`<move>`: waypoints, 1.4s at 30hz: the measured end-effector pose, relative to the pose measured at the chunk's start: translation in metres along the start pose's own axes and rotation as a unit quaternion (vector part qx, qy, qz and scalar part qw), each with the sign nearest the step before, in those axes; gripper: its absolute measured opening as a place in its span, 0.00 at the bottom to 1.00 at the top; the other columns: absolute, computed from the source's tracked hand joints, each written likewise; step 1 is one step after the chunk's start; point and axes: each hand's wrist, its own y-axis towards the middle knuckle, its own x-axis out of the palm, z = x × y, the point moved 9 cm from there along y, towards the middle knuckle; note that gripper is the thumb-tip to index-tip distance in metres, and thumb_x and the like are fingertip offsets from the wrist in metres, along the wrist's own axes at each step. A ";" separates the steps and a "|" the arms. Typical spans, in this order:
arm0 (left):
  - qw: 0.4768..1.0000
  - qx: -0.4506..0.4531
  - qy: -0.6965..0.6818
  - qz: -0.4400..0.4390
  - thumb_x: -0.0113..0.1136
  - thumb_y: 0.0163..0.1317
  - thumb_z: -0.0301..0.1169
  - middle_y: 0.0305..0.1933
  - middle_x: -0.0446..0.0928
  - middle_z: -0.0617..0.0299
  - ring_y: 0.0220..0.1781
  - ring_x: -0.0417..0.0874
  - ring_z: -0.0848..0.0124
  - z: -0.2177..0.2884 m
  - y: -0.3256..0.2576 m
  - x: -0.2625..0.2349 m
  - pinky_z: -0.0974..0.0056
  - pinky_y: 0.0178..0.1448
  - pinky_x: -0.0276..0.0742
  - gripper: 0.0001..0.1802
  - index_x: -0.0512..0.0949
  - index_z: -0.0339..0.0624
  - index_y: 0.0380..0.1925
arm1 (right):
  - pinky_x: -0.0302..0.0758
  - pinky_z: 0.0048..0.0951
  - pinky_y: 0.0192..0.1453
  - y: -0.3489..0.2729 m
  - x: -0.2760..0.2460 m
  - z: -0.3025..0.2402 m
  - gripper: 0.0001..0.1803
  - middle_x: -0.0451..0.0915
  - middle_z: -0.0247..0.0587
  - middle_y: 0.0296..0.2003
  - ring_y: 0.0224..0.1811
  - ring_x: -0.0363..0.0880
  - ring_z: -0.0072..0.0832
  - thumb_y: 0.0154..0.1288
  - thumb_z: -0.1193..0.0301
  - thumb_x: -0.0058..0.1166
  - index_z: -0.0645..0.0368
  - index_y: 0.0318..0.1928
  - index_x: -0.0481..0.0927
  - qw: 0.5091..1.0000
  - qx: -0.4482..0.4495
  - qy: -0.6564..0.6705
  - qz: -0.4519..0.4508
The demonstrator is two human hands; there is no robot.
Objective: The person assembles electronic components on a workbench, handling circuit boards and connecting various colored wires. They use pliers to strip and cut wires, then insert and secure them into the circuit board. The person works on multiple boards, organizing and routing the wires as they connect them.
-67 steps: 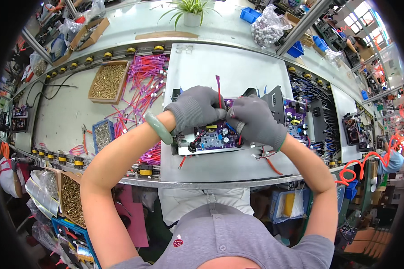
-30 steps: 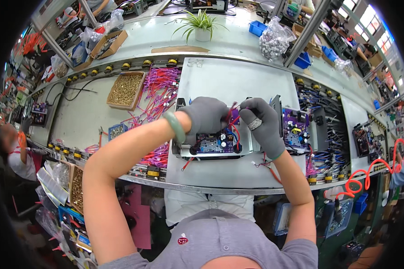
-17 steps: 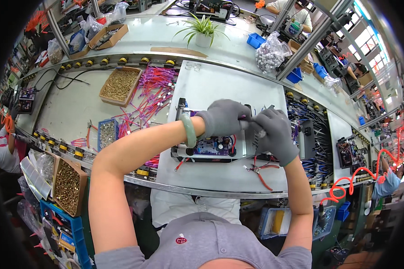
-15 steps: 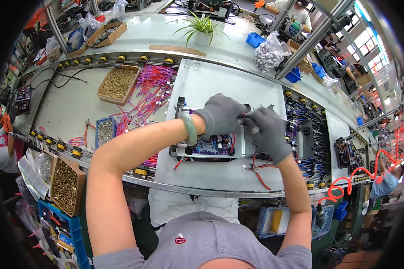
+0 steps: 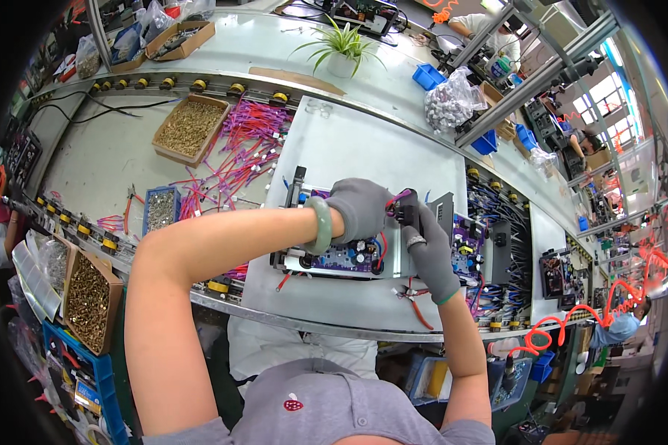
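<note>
Both my hands wear grey gloves and work close together above an open device frame with a purple circuit board (image 5: 341, 259). My right hand (image 5: 432, 252) is closed on a small black part (image 5: 406, 208), held upright over the frame's right side. A purple-red wire (image 5: 395, 199) loops from this part toward my left hand (image 5: 360, 210), which is closed beside it. My left fingertips are mostly hidden, but they seem to pinch the wire. A second purple circuit board (image 5: 467, 246) lies just right of my right hand. Red-handled pliers (image 5: 417, 302) rest in front of the frame.
Pink-purple wire bundles (image 5: 256, 133) and a carton of brass-coloured pieces (image 5: 191, 127) lie left. Dark cables (image 5: 508, 245) fill the conveyor right. A coiled orange hose (image 5: 564, 322) hangs at the right. Behind stands a potted plant (image 5: 341, 63). A person (image 5: 490, 33) sits farther back.
My hands have parted slightly, and the black part with its wire now shows upright in my right hand. My right hand has turned and lowered a little. The whole view has shifted slightly.
</note>
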 end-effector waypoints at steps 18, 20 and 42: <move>0.995 -0.002 0.093 -0.038 0.59 0.59 0.34 0.36 0.85 0.54 0.43 0.88 0.54 0.021 0.020 0.011 0.54 0.48 0.82 0.12 0.84 0.44 0.40 | 0.79 0.40 0.50 0.002 -0.001 -0.004 0.24 0.83 0.56 0.43 0.45 0.85 0.45 0.65 0.78 0.49 0.63 0.63 0.71 0.999 -0.014 -0.029 0.021; 0.998 -0.003 0.061 -0.019 0.58 0.60 0.36 0.36 0.85 0.53 0.42 0.87 0.53 0.016 0.019 0.009 0.54 0.50 0.82 0.14 0.84 0.43 0.42 | 0.79 0.41 0.50 0.008 0.000 0.009 0.24 0.83 0.57 0.44 0.46 0.85 0.46 0.65 0.77 0.50 0.63 0.63 0.71 0.999 -0.016 -0.048 0.017; 0.991 0.022 -0.134 -0.019 0.61 0.59 0.33 0.32 0.85 0.50 0.32 0.85 0.65 -0.002 0.001 -0.010 0.62 0.42 0.80 0.13 0.85 0.33 0.37 | 0.78 0.38 0.50 0.002 -0.002 0.013 0.23 0.83 0.54 0.41 0.44 0.84 0.43 0.66 0.75 0.51 0.61 0.62 0.72 0.999 0.038 -0.024 0.025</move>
